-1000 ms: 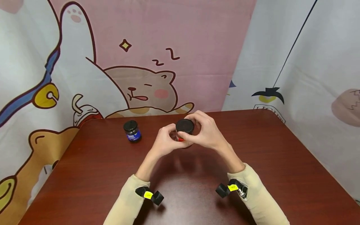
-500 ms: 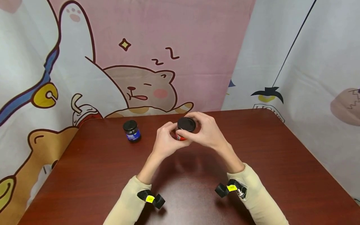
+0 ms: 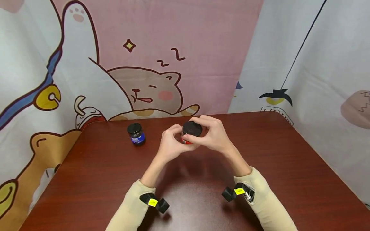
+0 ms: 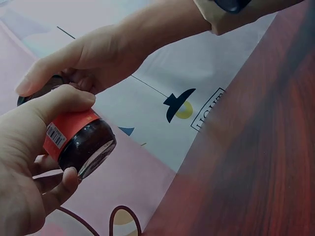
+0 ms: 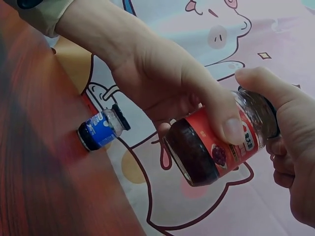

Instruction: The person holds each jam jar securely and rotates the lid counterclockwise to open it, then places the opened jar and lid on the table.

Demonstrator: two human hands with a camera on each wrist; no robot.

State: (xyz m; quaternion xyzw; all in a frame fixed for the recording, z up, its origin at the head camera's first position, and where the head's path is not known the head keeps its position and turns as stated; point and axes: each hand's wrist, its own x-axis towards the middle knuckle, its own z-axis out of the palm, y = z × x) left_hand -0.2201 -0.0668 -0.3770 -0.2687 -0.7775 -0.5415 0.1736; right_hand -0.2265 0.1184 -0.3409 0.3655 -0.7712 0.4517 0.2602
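I hold the jar (image 3: 187, 137) off the table (image 3: 274, 166), above its middle toward the far edge. My left hand (image 3: 170, 146) wraps the body, thumb across the red label (image 5: 224, 142); the glass base (image 4: 96, 152) points down, clear of the wood. My right hand (image 3: 212, 136) cups the black lid (image 3: 191, 128), fingertips curled round its rim.

Judgement: the lid turn goes best with the left grip firm on the label band, not the bare glass, and the jar kept near upright, since the dark contents sit close under the lid.

A second, blue-labelled jar (image 3: 136, 134) stands well apart toward the far left corner.
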